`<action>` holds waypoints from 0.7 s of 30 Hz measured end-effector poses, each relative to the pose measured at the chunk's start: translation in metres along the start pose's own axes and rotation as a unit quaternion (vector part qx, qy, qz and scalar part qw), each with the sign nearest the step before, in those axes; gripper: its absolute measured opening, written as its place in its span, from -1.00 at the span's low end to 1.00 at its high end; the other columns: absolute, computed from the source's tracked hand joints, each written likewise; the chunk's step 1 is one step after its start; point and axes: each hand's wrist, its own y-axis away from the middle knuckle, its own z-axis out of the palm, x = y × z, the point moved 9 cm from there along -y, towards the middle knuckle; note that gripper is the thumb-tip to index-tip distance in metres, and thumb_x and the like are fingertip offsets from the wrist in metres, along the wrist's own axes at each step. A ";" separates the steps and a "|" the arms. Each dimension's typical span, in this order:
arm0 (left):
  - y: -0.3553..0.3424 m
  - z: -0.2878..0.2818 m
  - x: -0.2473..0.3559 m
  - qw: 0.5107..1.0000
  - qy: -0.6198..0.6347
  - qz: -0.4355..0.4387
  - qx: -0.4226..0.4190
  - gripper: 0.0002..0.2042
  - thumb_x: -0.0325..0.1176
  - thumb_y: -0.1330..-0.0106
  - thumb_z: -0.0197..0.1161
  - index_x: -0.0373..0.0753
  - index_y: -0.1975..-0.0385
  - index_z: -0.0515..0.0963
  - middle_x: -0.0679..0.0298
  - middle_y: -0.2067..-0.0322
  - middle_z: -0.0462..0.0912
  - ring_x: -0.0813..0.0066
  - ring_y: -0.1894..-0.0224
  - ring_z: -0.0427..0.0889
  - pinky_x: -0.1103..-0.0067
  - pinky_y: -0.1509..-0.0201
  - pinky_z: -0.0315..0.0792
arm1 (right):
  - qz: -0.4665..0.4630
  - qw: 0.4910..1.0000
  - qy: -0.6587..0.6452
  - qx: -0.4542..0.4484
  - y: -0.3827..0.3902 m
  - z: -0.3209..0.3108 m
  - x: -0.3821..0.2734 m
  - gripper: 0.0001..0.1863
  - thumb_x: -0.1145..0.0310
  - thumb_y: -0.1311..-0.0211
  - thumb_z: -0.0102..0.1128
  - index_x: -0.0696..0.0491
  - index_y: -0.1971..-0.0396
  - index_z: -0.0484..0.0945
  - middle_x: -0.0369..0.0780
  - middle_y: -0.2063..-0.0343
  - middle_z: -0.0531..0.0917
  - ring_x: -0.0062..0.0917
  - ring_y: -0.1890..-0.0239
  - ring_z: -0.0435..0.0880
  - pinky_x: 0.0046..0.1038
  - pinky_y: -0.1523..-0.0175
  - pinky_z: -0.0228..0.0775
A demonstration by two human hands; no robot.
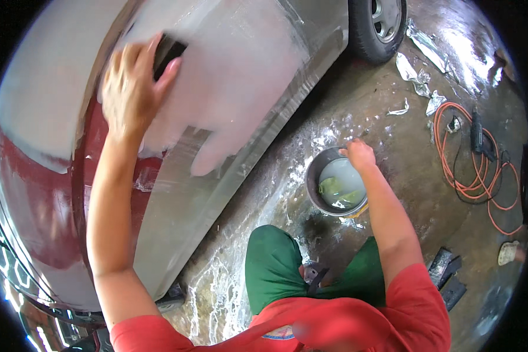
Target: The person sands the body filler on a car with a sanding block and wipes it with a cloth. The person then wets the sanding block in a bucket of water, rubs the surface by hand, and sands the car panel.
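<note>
Much of the grey-primed car body panel (240,76) already looks pale and dull from wet sanding, while the dark red area (35,205) toward the lower left seems unworked, so a fair part appears left. The left hand (132,88) reaches up with its arm stretched, fingers clamped around a dark rectangular sanding block (169,51) pressed flat on the panel. The right hand (359,155) rests on the rim of a round grey bucket of cloudy water (338,189) on the wet concrete floor (393,135); I cannot tell its grip.
</note>
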 end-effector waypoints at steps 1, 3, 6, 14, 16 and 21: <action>-0.025 0.010 0.003 1.000 0.000 0.002 -0.021 -0.49 0.12 -0.28 0.27 -0.07 -0.10 0.58 0.23 0.13 0.60 0.21 0.01 0.56 0.32 -0.03 0.50 | -0.005 1.000 -0.005 0.012 -0.001 -0.001 -0.004 -0.57 -0.01 -0.23 0.26 0.05 0.13 0.66 -0.07 0.08 0.63 -0.19 -0.04 0.63 -0.16 -0.11 0.49; -0.079 0.020 0.025 1.000 0.012 0.026 -0.010 -0.55 -0.02 -0.27 0.26 -0.18 -0.04 0.55 0.13 0.09 0.58 0.13 -0.04 0.52 0.30 -0.10 0.45 | -0.005 1.000 -0.012 0.016 0.006 0.000 -0.010 -0.57 -0.01 -0.23 0.27 0.04 0.13 0.66 -0.07 0.07 0.63 -0.19 -0.04 0.63 -0.16 -0.11 0.50; -0.120 0.029 0.038 0.995 0.055 0.056 0.058 -0.59 -0.17 -0.24 0.30 -0.30 0.02 0.52 0.02 0.08 0.55 0.04 -0.06 0.49 0.27 -0.18 0.38 | -0.006 1.000 -0.021 0.008 0.003 -0.013 -0.014 -0.58 0.00 -0.23 0.27 0.03 0.11 0.66 -0.06 0.07 0.63 -0.19 -0.05 0.63 -0.16 -0.12 0.49; 0.007 -0.004 -0.007 0.999 -0.035 -0.027 0.004 -0.47 0.12 -0.27 0.28 -0.09 -0.11 0.58 0.26 0.16 0.58 0.20 0.06 0.54 0.35 0.02 0.53 | -0.014 0.999 -0.033 0.029 0.002 -0.008 0.010 -0.57 -0.03 -0.22 0.27 0.04 0.16 0.69 -0.06 0.05 0.64 -0.19 -0.04 0.64 -0.15 -0.11 0.50; 0.002 -0.003 -0.009 0.999 -0.034 -0.035 -0.020 -0.48 0.12 -0.29 0.27 -0.07 -0.12 0.57 0.27 0.13 0.58 0.23 0.04 0.54 0.36 -0.03 0.52 | -0.016 1.000 -0.019 0.012 -0.001 -0.004 -0.001 -0.57 -0.03 -0.24 0.25 0.03 0.13 0.68 -0.06 0.05 0.64 -0.18 -0.04 0.64 -0.14 -0.10 0.51; -0.116 0.019 0.040 0.995 0.051 -0.039 -0.074 -0.57 -0.16 -0.26 0.29 -0.30 -0.03 0.50 0.00 0.00 0.54 0.04 -0.11 0.48 0.27 -0.21 0.38 | -0.015 1.000 -0.010 0.010 0.001 -0.005 -0.007 -0.58 -0.02 -0.26 0.23 0.00 0.10 0.66 -0.07 0.05 0.63 -0.16 -0.04 0.64 -0.12 -0.09 0.51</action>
